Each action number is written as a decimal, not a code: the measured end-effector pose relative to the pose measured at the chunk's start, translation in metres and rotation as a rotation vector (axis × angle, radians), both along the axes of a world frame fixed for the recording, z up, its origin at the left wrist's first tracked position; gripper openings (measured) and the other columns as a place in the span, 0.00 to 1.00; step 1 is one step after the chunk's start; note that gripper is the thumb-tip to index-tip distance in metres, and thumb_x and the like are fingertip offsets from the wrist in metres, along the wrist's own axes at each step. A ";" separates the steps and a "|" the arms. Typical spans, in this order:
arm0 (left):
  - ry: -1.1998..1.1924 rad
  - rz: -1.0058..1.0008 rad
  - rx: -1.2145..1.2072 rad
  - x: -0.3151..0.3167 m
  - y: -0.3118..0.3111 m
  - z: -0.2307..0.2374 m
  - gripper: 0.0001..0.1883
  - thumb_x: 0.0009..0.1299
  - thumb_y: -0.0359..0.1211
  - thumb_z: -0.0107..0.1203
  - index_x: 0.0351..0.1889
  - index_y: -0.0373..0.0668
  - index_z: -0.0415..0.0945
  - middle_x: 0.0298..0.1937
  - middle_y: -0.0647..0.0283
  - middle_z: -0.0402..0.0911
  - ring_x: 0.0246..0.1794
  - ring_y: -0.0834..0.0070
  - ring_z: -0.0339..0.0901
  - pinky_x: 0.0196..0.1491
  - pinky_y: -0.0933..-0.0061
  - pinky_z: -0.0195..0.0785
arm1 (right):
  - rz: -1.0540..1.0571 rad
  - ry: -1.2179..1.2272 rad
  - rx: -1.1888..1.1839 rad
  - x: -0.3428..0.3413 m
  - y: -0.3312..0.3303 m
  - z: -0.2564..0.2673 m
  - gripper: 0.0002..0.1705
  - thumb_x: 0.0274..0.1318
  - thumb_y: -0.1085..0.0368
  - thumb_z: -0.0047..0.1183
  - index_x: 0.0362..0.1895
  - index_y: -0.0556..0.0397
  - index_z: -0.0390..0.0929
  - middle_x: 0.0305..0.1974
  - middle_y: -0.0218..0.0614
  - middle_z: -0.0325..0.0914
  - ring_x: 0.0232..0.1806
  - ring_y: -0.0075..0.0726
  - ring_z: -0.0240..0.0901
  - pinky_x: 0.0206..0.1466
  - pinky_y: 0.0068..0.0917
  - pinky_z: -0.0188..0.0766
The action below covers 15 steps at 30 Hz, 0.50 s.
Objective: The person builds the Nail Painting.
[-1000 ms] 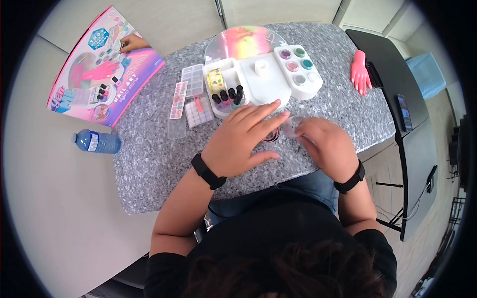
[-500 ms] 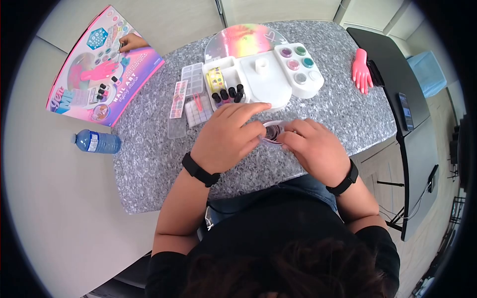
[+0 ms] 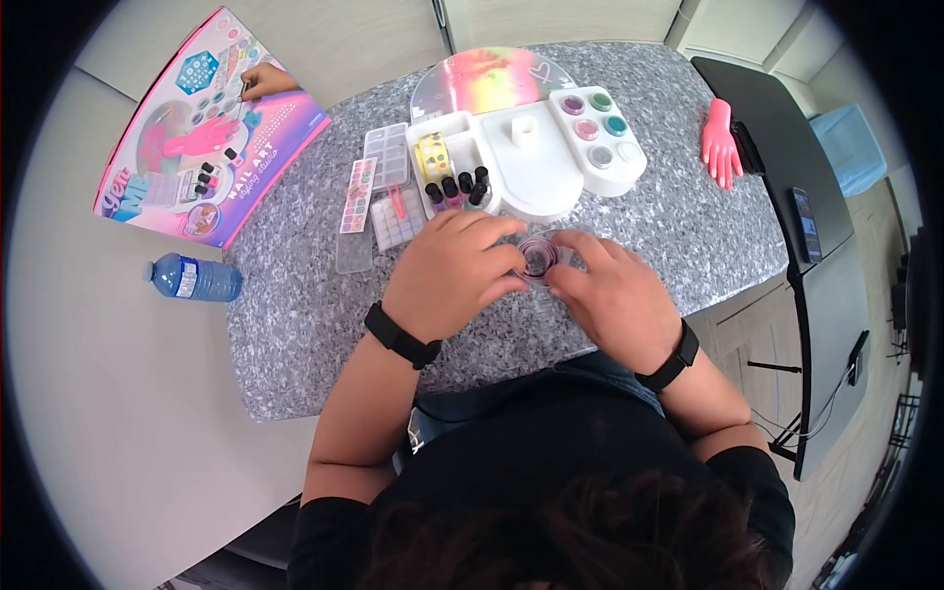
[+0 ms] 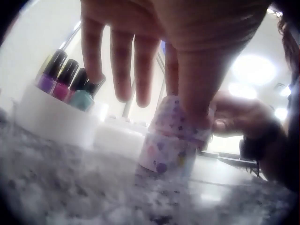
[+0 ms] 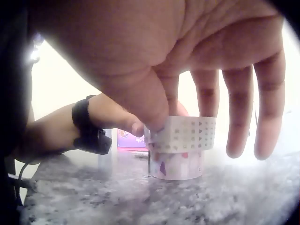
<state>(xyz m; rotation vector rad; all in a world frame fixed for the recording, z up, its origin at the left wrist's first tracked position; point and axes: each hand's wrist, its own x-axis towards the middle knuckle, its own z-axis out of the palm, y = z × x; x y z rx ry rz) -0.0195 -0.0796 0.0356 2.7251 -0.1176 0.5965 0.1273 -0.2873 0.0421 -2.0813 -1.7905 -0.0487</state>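
Two rolls of sticker tape stand stacked on the granite tabletop between my hands. The upper roll (image 5: 199, 133) has rows of small marks; the lower roll (image 5: 178, 166) carries coloured spots, also plain in the left wrist view. My left hand (image 3: 444, 273) pinches the upper roll from the left with thumb and index finger, its other fingers stretched out above the table. From the right, my right hand (image 3: 626, 300) grips the same roll between thumb and index finger. Its remaining fingers hang down beside the stack.
Beyond the hands is a white nail-art station (image 3: 536, 192) with nail polish bottles (image 3: 450, 191) and glitter pots (image 3: 587, 130). Bead cases (image 3: 396, 224) and a sticker sheet (image 3: 357, 197) lie left, near a water bottle (image 3: 202, 280) and box (image 3: 211, 138). A pink model hand (image 3: 720, 147) lies right.
The right hand has brought a clear-looking roll leftward from beside the other roll and set it on top. My left hand's thumb and index finger have closed in on the stack.
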 end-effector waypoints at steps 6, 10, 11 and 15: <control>0.058 0.041 -0.073 0.001 -0.003 -0.002 0.19 0.63 0.42 0.75 0.48 0.48 0.83 0.54 0.64 0.87 0.53 0.58 0.84 0.58 0.56 0.74 | -0.001 0.016 0.027 0.002 0.006 -0.005 0.16 0.59 0.68 0.61 0.52 0.45 0.82 0.57 0.37 0.79 0.50 0.46 0.83 0.52 0.43 0.80; 0.117 0.101 -0.101 0.001 -0.002 -0.003 0.23 0.64 0.43 0.75 0.51 0.46 0.79 0.51 0.61 0.87 0.50 0.55 0.84 0.52 0.56 0.76 | 0.022 0.062 0.084 0.005 0.010 -0.008 0.17 0.60 0.68 0.60 0.54 0.45 0.80 0.56 0.35 0.80 0.49 0.45 0.83 0.50 0.43 0.81; 0.116 0.102 -0.101 0.001 -0.002 -0.003 0.23 0.64 0.43 0.75 0.51 0.46 0.79 0.51 0.61 0.87 0.50 0.55 0.84 0.52 0.56 0.76 | 0.033 0.045 0.073 0.007 0.011 -0.008 0.17 0.60 0.68 0.60 0.53 0.45 0.81 0.55 0.34 0.80 0.49 0.45 0.83 0.50 0.43 0.81; 0.094 0.154 -0.121 0.002 -0.002 -0.004 0.21 0.65 0.43 0.75 0.49 0.46 0.78 0.47 0.61 0.86 0.46 0.54 0.84 0.46 0.56 0.75 | 0.065 0.004 0.052 0.012 0.014 -0.010 0.15 0.59 0.69 0.59 0.51 0.45 0.82 0.52 0.34 0.79 0.48 0.44 0.83 0.49 0.43 0.81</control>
